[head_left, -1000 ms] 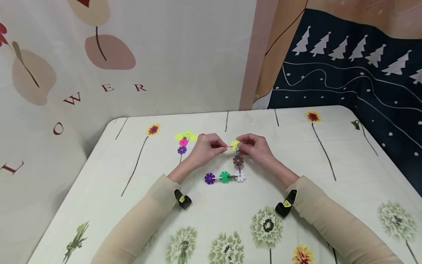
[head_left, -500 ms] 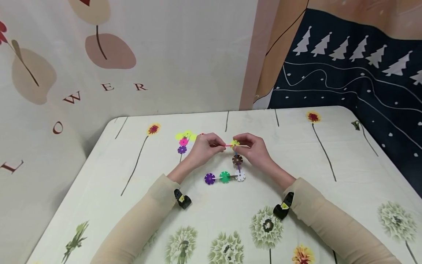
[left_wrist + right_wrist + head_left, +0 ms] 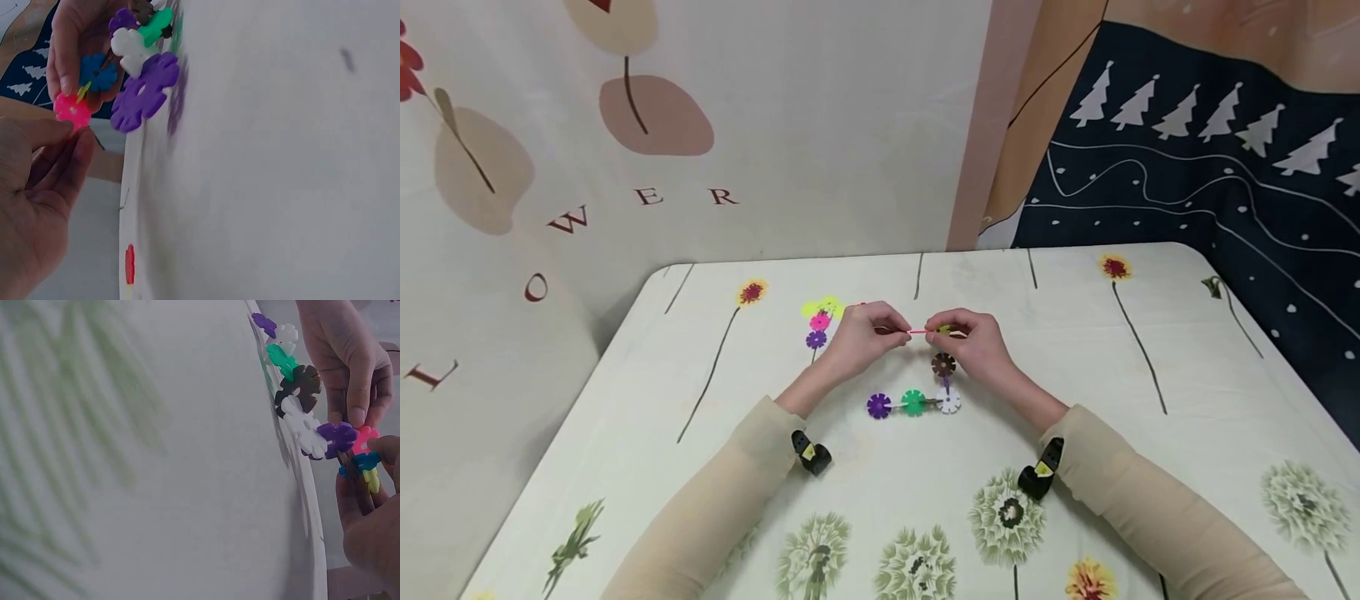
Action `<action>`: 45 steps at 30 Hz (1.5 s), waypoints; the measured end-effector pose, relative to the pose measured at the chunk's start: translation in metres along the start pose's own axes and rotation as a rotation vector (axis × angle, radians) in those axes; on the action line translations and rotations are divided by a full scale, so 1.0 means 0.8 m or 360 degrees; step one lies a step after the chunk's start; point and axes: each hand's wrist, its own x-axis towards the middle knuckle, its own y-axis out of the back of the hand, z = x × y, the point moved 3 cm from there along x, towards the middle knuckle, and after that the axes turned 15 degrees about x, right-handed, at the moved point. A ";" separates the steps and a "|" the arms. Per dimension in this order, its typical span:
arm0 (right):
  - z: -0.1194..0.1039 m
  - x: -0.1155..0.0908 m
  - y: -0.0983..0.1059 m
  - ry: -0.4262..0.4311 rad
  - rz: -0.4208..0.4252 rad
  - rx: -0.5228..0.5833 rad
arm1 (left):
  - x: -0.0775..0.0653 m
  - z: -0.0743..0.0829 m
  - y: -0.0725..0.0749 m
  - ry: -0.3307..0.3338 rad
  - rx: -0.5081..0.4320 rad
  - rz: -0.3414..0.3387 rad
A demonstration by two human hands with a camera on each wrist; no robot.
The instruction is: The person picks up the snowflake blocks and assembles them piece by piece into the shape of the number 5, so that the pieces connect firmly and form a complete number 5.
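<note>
In the head view my left hand (image 3: 871,332) pinches a pink snowflake disc (image 3: 917,332), seen edge-on, between thumb and fingers. Facing it, my right hand (image 3: 976,340) grips the yellow snowflake disc (image 3: 943,330) at the chain's end, its fingertips right at the pink disc's edge. The left wrist view has the pink disc (image 3: 72,112) meeting the yellow one (image 3: 84,92) crosswise, with a blue disc (image 3: 98,72) just beyond. From there the linked chain runs through a brown disc (image 3: 943,364), a white disc (image 3: 950,402) and a green disc (image 3: 913,402) to a purple disc (image 3: 878,406).
Beyond the left hand lie loose yellow discs (image 3: 829,306), a pink one (image 3: 820,321) and a purple one (image 3: 816,339). A red disc (image 3: 130,264) shows near the table edge. The flower-printed tablecloth (image 3: 760,508) reaches back to a hanging curtain (image 3: 850,125).
My right fingers have shifted left, closer to the pink disc. The yellow disc has turned from face-on to nearly edge-on and is more covered by the fingers. My left hand keeps its pinch.
</note>
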 end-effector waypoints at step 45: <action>0.002 0.003 0.007 -0.0111 0.0001 0.0012 | -0.042 -0.095 0.081 0.0302 0.0403 -0.0455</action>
